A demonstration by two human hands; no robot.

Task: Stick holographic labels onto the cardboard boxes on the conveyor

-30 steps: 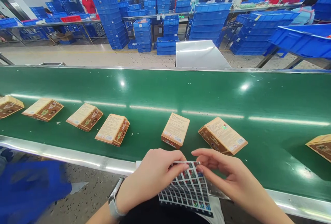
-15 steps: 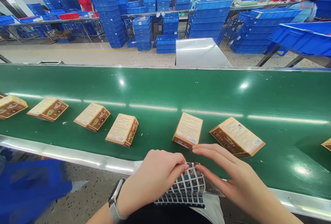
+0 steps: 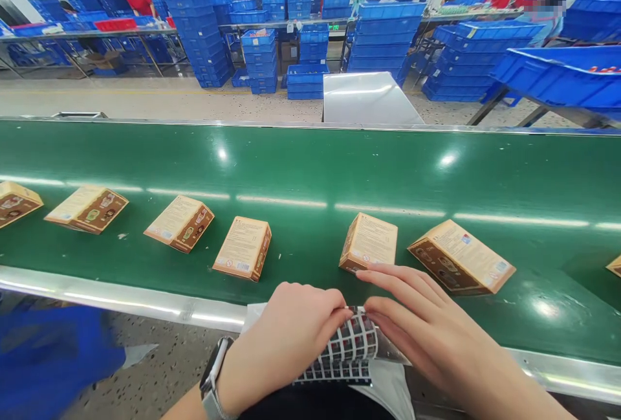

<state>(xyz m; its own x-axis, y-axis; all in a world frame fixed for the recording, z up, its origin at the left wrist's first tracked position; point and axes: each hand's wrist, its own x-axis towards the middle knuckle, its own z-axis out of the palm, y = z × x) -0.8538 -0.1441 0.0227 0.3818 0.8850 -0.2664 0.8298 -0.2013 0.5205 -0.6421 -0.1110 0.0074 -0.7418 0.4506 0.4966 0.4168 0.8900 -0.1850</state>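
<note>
My left hand (image 3: 295, 326), with a watch on its wrist, pinches the top edge of a sticker sheet (image 3: 356, 342) between thumb and fingers. The sheet shows rows of small dark squares in a white grid and curls over in front of my body. On its right, the thumb and index finger of my right hand (image 3: 427, 323) close at the top edge, while the other fingers stretch forward. Those fingertips are close to the bottom of a brown and cream box (image 3: 371, 239); whether they touch it I cannot tell. A second box (image 3: 463, 255) lies just beyond my right hand.
Several similar boxes, one of them a tilted box (image 3: 179, 219), lie along the green conveyor belt (image 3: 272, 161). A metal rail (image 3: 194, 310) edges its near side. Beyond stand stacks of blue crates (image 3: 194, 32), a grey metal top (image 3: 369, 96) and people at tables.
The boxes in front of me appear shifted slightly right in view. My right thumb and index finger have come together at the sheet's edge, and the sheet curls more.
</note>
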